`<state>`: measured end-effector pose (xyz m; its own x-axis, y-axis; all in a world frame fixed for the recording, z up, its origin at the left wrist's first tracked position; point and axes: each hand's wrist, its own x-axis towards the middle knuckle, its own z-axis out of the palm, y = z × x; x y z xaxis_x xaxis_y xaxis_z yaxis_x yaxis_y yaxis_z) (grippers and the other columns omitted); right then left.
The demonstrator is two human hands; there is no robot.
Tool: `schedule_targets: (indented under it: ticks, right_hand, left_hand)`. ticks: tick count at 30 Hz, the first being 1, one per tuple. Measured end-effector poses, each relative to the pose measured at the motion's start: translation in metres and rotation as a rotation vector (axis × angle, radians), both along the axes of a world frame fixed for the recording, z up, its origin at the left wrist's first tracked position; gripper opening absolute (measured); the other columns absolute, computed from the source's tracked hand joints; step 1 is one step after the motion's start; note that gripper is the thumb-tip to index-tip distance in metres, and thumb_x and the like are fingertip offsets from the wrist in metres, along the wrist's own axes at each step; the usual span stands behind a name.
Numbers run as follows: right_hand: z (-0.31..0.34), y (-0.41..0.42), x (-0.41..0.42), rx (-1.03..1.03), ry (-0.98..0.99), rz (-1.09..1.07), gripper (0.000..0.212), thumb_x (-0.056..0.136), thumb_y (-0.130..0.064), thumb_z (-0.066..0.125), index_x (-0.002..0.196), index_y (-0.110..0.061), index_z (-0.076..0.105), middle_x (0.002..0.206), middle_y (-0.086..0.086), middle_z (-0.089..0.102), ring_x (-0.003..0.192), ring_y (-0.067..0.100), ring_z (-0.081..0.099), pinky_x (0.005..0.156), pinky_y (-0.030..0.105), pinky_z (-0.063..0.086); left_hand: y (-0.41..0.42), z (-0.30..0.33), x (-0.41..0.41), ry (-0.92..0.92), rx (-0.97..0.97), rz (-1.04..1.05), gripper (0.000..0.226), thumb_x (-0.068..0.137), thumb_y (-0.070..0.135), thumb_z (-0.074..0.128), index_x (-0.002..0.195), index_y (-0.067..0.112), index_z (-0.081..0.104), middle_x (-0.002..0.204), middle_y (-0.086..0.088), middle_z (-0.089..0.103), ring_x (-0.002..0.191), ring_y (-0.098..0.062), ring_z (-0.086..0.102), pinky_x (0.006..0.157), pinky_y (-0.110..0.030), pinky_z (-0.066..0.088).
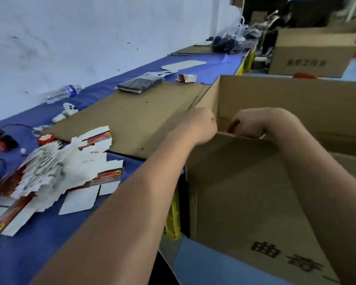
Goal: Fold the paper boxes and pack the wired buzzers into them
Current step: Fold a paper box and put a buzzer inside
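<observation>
Both my left hand (199, 125) and right hand (248, 124) grip the carton (245, 182) near wall's top edge — steadying it (flat paper boxes (56, 173) wait, left) — for packing.

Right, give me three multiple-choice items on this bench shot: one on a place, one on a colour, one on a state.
1. Where does the plastic water bottle lie?
A. Inside the big carton
B. On the blue table cover near the wall
C. On the pile of flat paper boxes

2. What colour is the table cover?
A. Blue
B. Green
C. Grey

3. How are the paper boxes in the pile?
A. Folded up and closed
B. Unfolded, lying as flat blanks
C. Stacked inside the carton

Answers:
1. B: it lies on its side on the cover, close to the white wall.
2. A: the cloth shows blue around the pile.
3. B: they lie fanned out as flat sheets, while left hand and right hand are at the big carton.
</observation>
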<state>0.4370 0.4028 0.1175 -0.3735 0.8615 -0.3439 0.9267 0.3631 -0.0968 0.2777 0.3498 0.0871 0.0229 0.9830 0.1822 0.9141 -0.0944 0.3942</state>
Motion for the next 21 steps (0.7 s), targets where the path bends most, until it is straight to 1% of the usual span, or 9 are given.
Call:
schedule_targets:
  ticks: [2, 5, 7, 9, 11, 13, 16, 18, 21]
  right_hand:
    - [-0.014, 0.005, -0.008, -0.072, -0.094, 0.032, 0.026, 0.103, -0.02, 0.054, 0.125, -0.015, 0.064, 0.13, 0.007, 0.063, 0.106, 0.025, 0.063, 0.091, 0.035, 0.048]
    - [-0.019, 0.009, -0.011, -0.166, -0.049, -0.07, 0.024, 0.104, -0.026, 0.045, 0.1, -0.015, 0.066, 0.117, 0.01, 0.068, 0.088, 0.022, 0.066, 0.087, 0.034, 0.048]
    - [-0.019, 0.01, -0.008, -0.222, 0.003, -0.129, 0.029, 0.103, -0.031, 0.045, 0.103, -0.014, 0.069, 0.109, 0.011, 0.071, 0.09, 0.025, 0.069, 0.092, 0.038, 0.052]
    - [-0.019, 0.005, -0.007, -0.241, 0.044, -0.135, 0.026, 0.103, -0.029, 0.046, 0.103, -0.016, 0.068, 0.103, 0.008, 0.07, 0.086, 0.022, 0.068, 0.08, 0.034, 0.052]
    - [-0.017, -0.002, -0.011, -0.15, 0.032, -0.049, 0.019, 0.103, -0.022, 0.05, 0.093, -0.02, 0.066, 0.098, 0.003, 0.068, 0.08, 0.016, 0.063, 0.071, 0.031, 0.046]
    - [-0.017, -0.008, -0.02, 0.038, 0.058, 0.011, 0.009, 0.097, -0.018, 0.062, 0.1, -0.017, 0.07, 0.101, 0.005, 0.069, 0.086, 0.018, 0.063, 0.082, 0.034, 0.05]
    - [-0.014, -0.024, -0.048, 0.461, 0.407, -0.116, 0.018, 0.09, -0.019, 0.067, 0.108, -0.016, 0.072, 0.103, 0.011, 0.07, 0.092, 0.029, 0.066, 0.085, 0.045, 0.059]
    - [-0.01, -0.051, -0.089, 0.724, 0.712, -0.09, 0.015, 0.09, -0.02, 0.064, 0.102, -0.018, 0.074, 0.096, 0.01, 0.072, 0.087, 0.029, 0.067, 0.079, 0.04, 0.059]
    - [-0.011, -0.1, -0.173, 0.677, 0.961, 0.157, 0.014, 0.088, -0.02, 0.061, 0.094, -0.02, 0.074, 0.087, 0.001, 0.074, 0.08, 0.02, 0.066, 0.07, 0.03, 0.053]
  left_hand:
    - [0.004, -0.003, -0.001, 0.064, 0.002, 0.035, 0.032, 0.098, 0.021, 0.046, 0.101, 0.024, 0.078, 0.11, 0.0, 0.074, 0.104, -0.028, 0.066, 0.09, -0.041, 0.055]
    - [0.001, -0.003, -0.001, 0.068, 0.042, 0.041, 0.033, 0.094, 0.019, 0.045, 0.097, 0.021, 0.078, 0.109, -0.003, 0.075, 0.103, -0.031, 0.066, 0.091, -0.043, 0.055]
    - [-0.005, -0.005, -0.002, 0.046, 0.125, 0.043, 0.032, 0.095, 0.016, 0.046, 0.093, 0.016, 0.077, 0.099, -0.004, 0.075, 0.096, -0.031, 0.066, 0.084, -0.04, 0.055]
    - [-0.013, -0.009, -0.002, -0.018, 0.247, 0.009, 0.028, 0.098, 0.015, 0.05, 0.088, 0.011, 0.075, 0.085, 0.0, 0.067, 0.085, -0.025, 0.063, 0.076, -0.037, 0.052]
    - [-0.027, -0.013, -0.006, -0.137, 0.398, -0.047, 0.023, 0.099, 0.012, 0.054, 0.091, 0.009, 0.076, 0.089, 0.0, 0.064, 0.082, -0.019, 0.06, 0.077, -0.037, 0.052]
    - [-0.045, -0.02, -0.02, -0.204, 0.58, -0.024, 0.018, 0.096, 0.009, 0.057, 0.092, 0.009, 0.075, 0.095, -0.004, 0.064, 0.085, -0.02, 0.061, 0.076, -0.035, 0.051]
    - [-0.075, -0.033, -0.06, -0.198, 0.733, 0.125, 0.015, 0.093, 0.008, 0.059, 0.095, 0.008, 0.073, 0.098, -0.008, 0.063, 0.091, -0.025, 0.061, 0.077, -0.036, 0.048]
    - [-0.101, -0.042, -0.098, -0.199, 0.751, 0.254, 0.016, 0.092, 0.008, 0.059, 0.099, 0.008, 0.073, 0.103, -0.009, 0.062, 0.099, -0.027, 0.06, 0.084, -0.037, 0.048]
    - [-0.15, -0.054, -0.155, -0.182, 0.809, 0.521, 0.024, 0.087, 0.002, 0.057, 0.104, 0.009, 0.072, 0.11, -0.008, 0.061, 0.107, -0.027, 0.057, 0.093, -0.03, 0.045]
